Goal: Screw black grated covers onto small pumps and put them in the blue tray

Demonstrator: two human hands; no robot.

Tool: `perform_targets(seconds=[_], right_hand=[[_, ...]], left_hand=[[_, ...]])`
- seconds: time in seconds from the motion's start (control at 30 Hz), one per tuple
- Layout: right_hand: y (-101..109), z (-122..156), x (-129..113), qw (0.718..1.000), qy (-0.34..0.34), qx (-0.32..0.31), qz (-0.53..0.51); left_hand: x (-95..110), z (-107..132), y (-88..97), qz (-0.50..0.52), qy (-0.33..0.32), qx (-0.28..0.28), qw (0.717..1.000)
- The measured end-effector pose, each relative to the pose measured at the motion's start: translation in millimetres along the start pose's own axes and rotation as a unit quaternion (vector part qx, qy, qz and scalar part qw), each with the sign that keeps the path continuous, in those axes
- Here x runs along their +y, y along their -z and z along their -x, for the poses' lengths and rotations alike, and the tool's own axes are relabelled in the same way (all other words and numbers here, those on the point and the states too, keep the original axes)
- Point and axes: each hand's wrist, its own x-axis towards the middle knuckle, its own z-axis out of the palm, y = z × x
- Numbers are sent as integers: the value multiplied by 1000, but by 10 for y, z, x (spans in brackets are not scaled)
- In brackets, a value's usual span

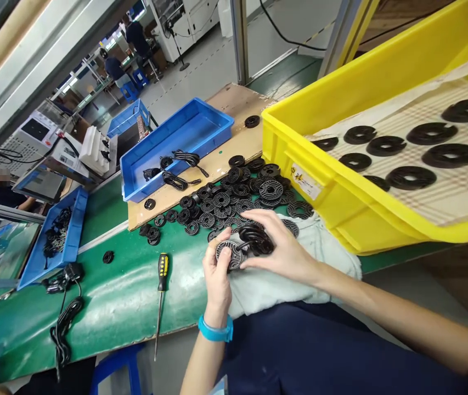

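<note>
My left hand (218,269), with a blue band at its wrist, pinches a round black disc (230,254) with a grooved, maze-like face. In my right hand (285,249) is a glossy black coiled cable (255,238), its fingers curled round the loops. Both hands are close together, with the cable right beside the disc. Whether the two are joined cannot be seen. Just beyond my hands lies a heap of similar black discs (222,201). Under my right hand a pale cloth (275,285) is spread at the bench edge.
A yellow bin (328,208) at right holds black rings on checked cloth. On cardboard (240,104) stands a blue tray (176,131) with cables. A screwdriver (162,274) overhangs the green bench's (122,307) edge. Left are an adapter with cable (67,323) and another blue tray (79,219). People work behind.
</note>
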Motion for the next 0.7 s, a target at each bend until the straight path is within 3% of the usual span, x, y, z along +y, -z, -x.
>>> perform_targets(seconds=[0.07,0.13,0.3,0.43,0.7], right_hand=[[-45,170,-65,994,53,90,33],[-119,306,-107,992,68,105,21],[-286,365,-76,999,-21,30,-37],[-318,337,-12,985,-98,-28,-136],[-317,157,19,968,-127,-39,-212]], left_hand=[[-30,37,-39,3,-4,30,1000],[-46,83,-75,0,-2,49,999],[-55,85,-160,-13,11,76,997],[-36,15,-210,-3,45,84,995],[-143,66,-196,26,56,81,995]])
